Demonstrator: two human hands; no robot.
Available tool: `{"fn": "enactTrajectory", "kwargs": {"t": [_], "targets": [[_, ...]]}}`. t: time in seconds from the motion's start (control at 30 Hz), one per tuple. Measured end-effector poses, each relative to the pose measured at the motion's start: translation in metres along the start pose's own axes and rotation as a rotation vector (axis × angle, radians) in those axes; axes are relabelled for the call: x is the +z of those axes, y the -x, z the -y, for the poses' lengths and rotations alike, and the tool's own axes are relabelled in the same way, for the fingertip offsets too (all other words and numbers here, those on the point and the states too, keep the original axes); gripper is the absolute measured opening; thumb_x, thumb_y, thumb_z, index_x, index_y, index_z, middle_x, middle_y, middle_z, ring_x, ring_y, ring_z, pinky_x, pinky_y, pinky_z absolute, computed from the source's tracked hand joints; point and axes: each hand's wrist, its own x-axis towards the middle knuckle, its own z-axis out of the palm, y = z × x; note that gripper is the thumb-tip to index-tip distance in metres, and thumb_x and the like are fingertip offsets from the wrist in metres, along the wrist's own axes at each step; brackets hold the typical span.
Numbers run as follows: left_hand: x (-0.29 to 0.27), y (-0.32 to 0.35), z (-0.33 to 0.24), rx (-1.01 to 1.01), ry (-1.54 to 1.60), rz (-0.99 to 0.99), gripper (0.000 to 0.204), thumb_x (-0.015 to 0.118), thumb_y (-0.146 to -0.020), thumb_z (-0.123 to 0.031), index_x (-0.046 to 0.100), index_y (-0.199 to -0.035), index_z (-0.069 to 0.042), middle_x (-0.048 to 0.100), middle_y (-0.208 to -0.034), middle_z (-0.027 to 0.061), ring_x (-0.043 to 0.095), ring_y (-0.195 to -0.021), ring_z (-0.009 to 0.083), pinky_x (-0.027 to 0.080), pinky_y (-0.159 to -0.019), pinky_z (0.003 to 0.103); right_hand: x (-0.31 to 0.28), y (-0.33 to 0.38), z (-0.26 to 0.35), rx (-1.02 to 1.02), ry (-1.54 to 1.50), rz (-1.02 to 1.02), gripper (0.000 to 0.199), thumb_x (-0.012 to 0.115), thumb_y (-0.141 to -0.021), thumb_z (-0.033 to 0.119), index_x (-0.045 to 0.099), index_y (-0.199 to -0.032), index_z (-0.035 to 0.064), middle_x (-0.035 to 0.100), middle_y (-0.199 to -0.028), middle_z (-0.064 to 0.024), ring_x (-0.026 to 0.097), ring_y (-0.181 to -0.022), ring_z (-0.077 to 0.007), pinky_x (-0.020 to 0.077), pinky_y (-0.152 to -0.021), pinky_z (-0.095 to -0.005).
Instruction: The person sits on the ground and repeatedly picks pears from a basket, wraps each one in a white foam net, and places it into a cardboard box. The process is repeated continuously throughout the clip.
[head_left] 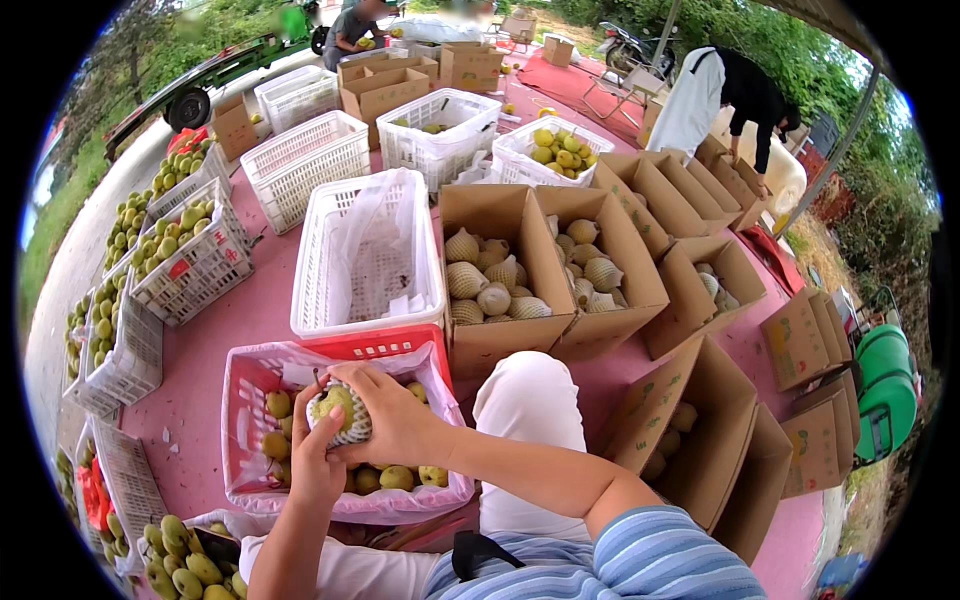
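Note:
Both of my hands hold a yellow-green pear [331,402] with a dark stem, partly covered by a white foam net sleeve [354,430]. From the near left side, my left hand [314,455] grips it with thumb and fingers. My right hand [396,412] curls round its right side and top. Below them stands a red crate [232,395] lined with thin plastic film [450,490]. Several bare pears [397,476] lie in that crate, some hidden by my hands and forearms.
Cartons of net-wrapped pears [500,300] stand ahead to the right. A white crate [300,290] with film inside is beyond the red one. Crates of bare pears [180,240] line the left. One person [745,95] bends over cartons; another [352,30] crouches far back.

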Motion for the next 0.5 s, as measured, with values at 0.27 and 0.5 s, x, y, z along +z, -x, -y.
{"fn": "enactTrajectory", "kwargs": {"t": [0.27, 0.5], "targets": [[0.122, 0.016, 0.019, -0.020, -0.308, 0.703, 0.109, 0.049, -0.079, -0.077, -0.001, -0.154, -0.015, 0.004, -0.160, 0.0077, 0.022, -0.144, 0.0294, 0.025, -0.112, 0.041, -0.188, 0.103, 0.019, 0.185, -0.181, -0.103, 0.068, 0.080, -0.070, 0.030, 0.050, -0.126, 0.0065, 0.054, -0.118, -0.0098, 0.053, -0.111, -0.0196, 0.0412, -0.097, -0.0330], [0.113, -0.032, 0.039, -0.195, -0.371, 0.553, 0.075, 0.039, -0.094, -0.062, 0.024, -0.150, -0.013, 0.022, -0.155, 0.0100, 0.042, -0.131, 0.0302, 0.034, -0.105, 0.043, -0.351, 0.319, -0.018, 0.606, -0.169, -1.154, 0.055, 0.075, -0.078, 0.027, 0.051, -0.122, 0.0047, 0.059, -0.109, -0.0102, 0.060, -0.098, -0.0169, 0.0479, -0.086, -0.0321]]}}
